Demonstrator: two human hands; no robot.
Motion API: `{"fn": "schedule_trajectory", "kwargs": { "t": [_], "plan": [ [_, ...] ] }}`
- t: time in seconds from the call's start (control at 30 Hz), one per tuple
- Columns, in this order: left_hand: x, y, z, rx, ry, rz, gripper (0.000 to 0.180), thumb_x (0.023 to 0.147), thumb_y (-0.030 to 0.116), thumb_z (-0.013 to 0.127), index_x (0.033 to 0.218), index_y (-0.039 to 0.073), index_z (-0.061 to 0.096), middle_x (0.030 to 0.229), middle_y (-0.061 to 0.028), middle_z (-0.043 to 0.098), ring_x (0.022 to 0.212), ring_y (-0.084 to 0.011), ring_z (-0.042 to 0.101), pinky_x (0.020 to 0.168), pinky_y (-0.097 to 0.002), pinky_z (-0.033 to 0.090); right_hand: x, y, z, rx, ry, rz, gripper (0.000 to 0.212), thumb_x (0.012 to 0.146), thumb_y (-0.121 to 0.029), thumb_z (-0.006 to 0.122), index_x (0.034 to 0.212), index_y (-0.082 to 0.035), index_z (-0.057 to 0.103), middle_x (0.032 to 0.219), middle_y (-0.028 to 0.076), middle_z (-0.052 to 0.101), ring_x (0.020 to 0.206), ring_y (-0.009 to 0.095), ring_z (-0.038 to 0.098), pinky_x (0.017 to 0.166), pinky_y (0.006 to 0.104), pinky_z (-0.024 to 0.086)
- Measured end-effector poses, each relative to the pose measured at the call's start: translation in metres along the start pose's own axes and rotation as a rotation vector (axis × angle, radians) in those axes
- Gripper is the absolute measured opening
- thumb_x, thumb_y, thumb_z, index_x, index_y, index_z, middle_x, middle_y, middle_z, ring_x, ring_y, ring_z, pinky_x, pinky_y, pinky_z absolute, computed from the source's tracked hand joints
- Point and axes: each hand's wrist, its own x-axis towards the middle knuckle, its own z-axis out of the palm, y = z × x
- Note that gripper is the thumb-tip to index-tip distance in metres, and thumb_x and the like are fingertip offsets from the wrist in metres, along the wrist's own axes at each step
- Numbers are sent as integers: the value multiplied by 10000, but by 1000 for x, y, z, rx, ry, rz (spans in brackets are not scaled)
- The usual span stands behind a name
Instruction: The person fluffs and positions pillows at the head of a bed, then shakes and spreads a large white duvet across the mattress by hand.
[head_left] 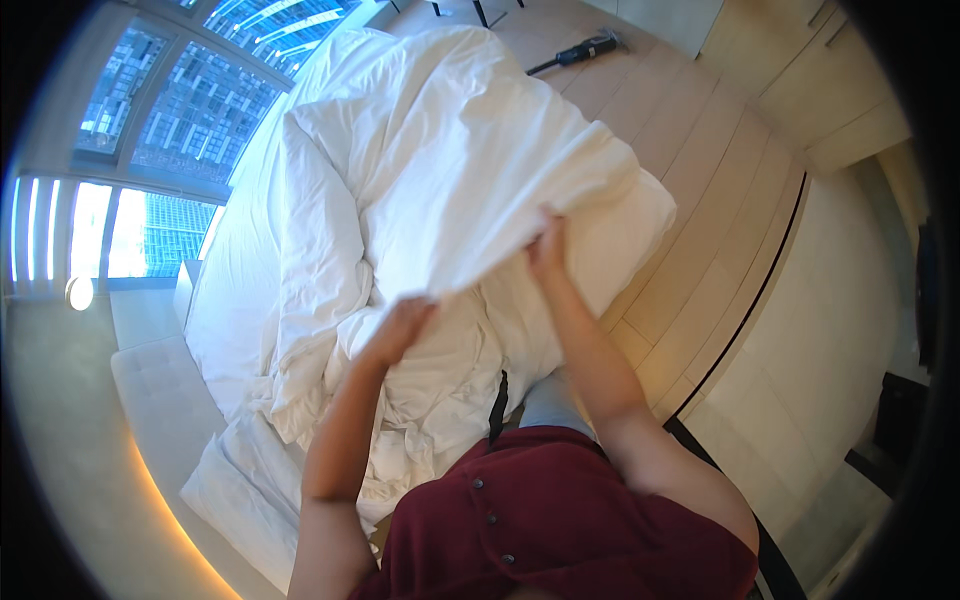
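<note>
A large white duvet (450,150) lies rumpled over the bed, its near edge pulled up between my two hands. My left hand (402,328) is closed on that edge near the middle of the bed. Farther forward and to the right, my right hand (547,247) grips the same edge, slightly blurred by motion. The stretch of cloth between them looks taut and raised. Below it, more white bedding (430,400) is bunched in folds close to my body. The fingertips of both hands are partly hidden by cloth and blur.
A padded headboard (160,400) stands left, with a white pillow (240,485) beside it. Tall windows (200,110) rise at the far left. A black stick-like appliance (590,48) lies on the wooden floor (700,180) beyond the bed. Pale cabinets (800,70) line the far right.
</note>
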Motion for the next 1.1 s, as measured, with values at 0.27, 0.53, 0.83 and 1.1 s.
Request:
{"fn": "schedule_trajectory", "kwargs": {
  "t": [0.27, 0.53, 0.83, 1.1],
  "plan": [
    [-211, 194, -155, -808, 86, -738, 141, 724, 60, 575, 826, -10, 642, 572, -35, 515, 556, -91, 470, 482, -239, 329, 117, -126, -69, 57, -133, 177, 602, 784, -468, 554, 1190, -37, 442, 1181, 160, 500, 980, 328, 544, 836, 474, 445],
    [-652, 302, -142, 195, 1712, -1347, 440, 711, 206, 566, 1086, -22, 530, 1061, -251, 494, 1020, -398, 442, 826, -506, 394, 147, -70, 32, -1632, -179, 190, 590, 752, -473, 574, 1013, 52, 513, 936, 197, 570, 676, 261, 612, 588, 414, 488],
    [-552, 213, 91, -449, 843, -2367, 428, 689, 165, 602, 1079, 11, 516, 949, -175, 543, 848, -305, 519, 724, -399, 436, 224, 56, 43, -1320, 183, 27, 904, 730, -601, 541, 1203, 147, 361, 1150, 281, 494, 1124, 332, 464, 958, 411, 325],
    [-316, 102, 68, -327, 177, -1410, 339, 763, 183, 585, 1046, 7, 520, 967, -162, 579, 874, -285, 573, 762, -361, 453, 137, 96, 51, -1779, -82, -620, 342, 872, -355, 428, 822, -52, 579, 830, 139, 606, 794, 327, 565, 663, 423, 422]
  ]
}}
